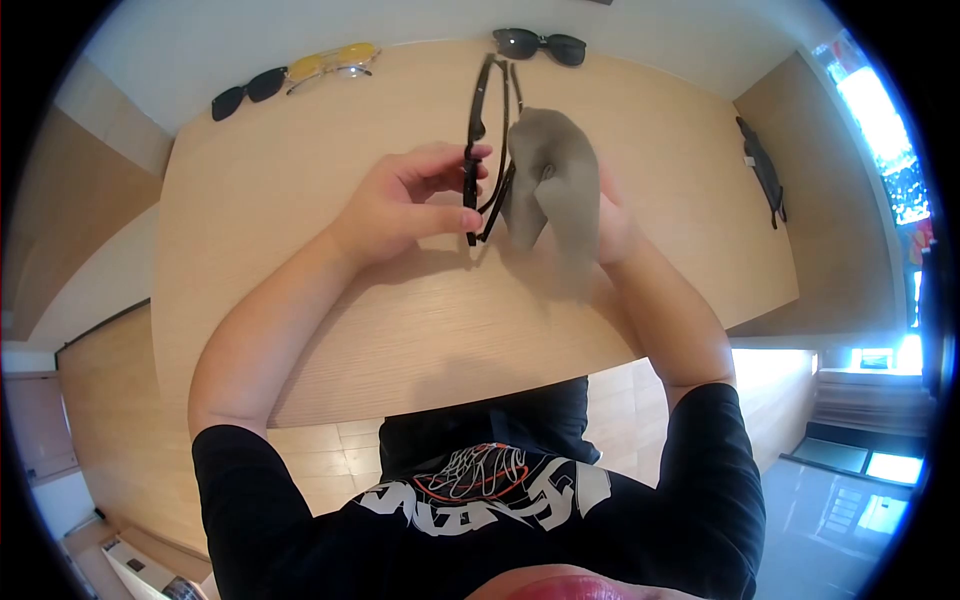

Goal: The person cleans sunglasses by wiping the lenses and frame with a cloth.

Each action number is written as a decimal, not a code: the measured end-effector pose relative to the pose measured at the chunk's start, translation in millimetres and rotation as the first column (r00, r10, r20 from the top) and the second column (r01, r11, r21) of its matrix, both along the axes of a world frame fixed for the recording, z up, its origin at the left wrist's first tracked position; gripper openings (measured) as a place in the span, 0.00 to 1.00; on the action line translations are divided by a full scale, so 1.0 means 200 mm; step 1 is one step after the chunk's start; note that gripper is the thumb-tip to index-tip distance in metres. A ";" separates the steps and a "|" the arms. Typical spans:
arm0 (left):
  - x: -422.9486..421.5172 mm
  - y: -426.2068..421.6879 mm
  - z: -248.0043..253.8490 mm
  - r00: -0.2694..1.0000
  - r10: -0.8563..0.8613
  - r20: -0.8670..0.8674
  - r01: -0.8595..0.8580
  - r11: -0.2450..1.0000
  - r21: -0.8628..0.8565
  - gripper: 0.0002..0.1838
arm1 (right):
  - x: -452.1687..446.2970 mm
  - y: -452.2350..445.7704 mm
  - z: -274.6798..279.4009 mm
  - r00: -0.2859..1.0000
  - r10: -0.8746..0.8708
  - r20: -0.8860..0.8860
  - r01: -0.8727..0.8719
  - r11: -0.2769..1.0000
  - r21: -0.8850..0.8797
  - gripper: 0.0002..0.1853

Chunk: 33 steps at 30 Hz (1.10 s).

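My left hand (pixel 420 195) is closed on the frame of a pair of black glasses (pixel 473 170), gripping it between thumb and fingers. The glasses are held on edge above the wooden table, with the temples pointing toward its far side. Draped over my right hand (pixel 615 225) is a grey cloth (pixel 570 185), which hangs down and hides most of the fingers. The cloth is right beside the glasses; whether it touches the lens I cannot tell.
Along the far edge of the table (pixel 400 330) lie dark sunglasses (pixel 250 93), yellow-lensed glasses (pixel 335 62) and another pair of black sunglasses (pixel 540 46). A black narrow pouch-like item (pixel 762 170) is at the right edge. Clear-lensed glasses (pixel 345 72) overlap the yellow ones.
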State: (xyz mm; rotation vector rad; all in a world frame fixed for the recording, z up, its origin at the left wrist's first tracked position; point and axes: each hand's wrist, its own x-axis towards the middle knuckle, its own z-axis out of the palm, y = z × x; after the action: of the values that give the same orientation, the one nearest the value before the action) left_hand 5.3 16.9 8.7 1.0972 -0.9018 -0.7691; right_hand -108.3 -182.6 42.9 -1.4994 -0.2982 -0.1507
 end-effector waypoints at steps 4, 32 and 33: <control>0.00 0.00 -0.01 0.984 0.004 0.177 0.001 1.000 -0.028 0.33 | 0.05 -0.03 0.00 0.969 0.007 0.245 0.085 0.929 -0.360 0.18; 0.03 0.00 -0.05 0.988 0.024 -0.150 -0.035 0.997 -0.073 0.31 | 0.04 -0.07 0.14 0.932 -0.098 -0.349 0.080 0.995 -0.067 0.18; 0.03 0.00 -0.04 0.993 0.037 -0.111 -0.044 0.997 -0.062 0.31 | 0.03 -0.07 0.15 0.951 -0.155 -0.268 0.107 0.977 -0.187 0.18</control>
State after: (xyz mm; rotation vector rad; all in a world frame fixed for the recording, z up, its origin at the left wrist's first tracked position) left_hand 10.8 17.8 0.0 1.0043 -0.8033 -0.7547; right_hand -101.4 -196.2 71.9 -1.6880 0.0201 -0.0160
